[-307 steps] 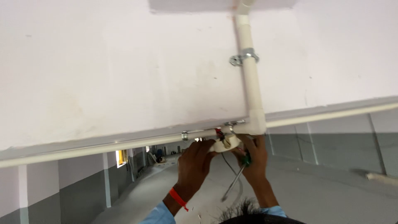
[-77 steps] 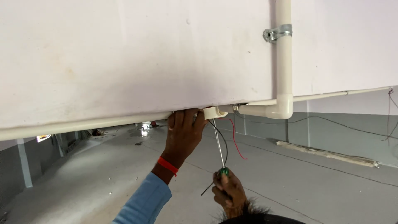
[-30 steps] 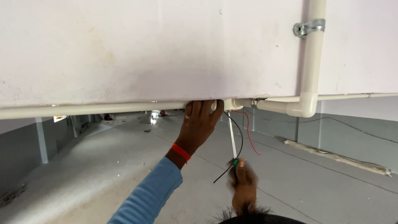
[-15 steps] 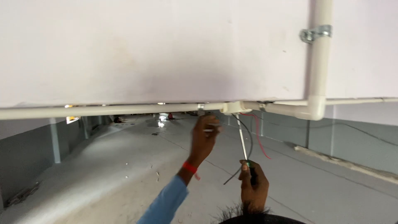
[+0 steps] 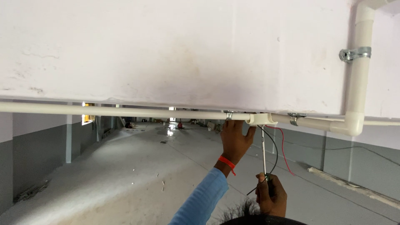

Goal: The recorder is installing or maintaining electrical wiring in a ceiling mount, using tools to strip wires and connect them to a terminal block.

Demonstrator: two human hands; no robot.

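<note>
My left hand [image 5: 234, 139], with an orange band at the wrist and a blue sleeve, reaches up and rests against the white conduit junction box [image 5: 260, 119] on the ceiling. My right hand [image 5: 271, 196] is closed around the handle of a screwdriver [image 5: 263, 150], whose shaft points straight up into the box. A red wire [image 5: 283, 146] and a black wire [image 5: 275, 156] hang out of the box beside the shaft.
A white conduit pipe [image 5: 116, 111] runs left from the box along the white ceiling [image 5: 175, 50]. Another pipe with an elbow [image 5: 354, 124] turns right, held by a metal clamp [image 5: 354, 53]. Grey walls and a long concrete surface [image 5: 125, 166] lie beyond.
The view has shifted, so the box and pipes sit further right. My left hand has come back up against the box; my right hand still holds the screwdriver upright.
</note>
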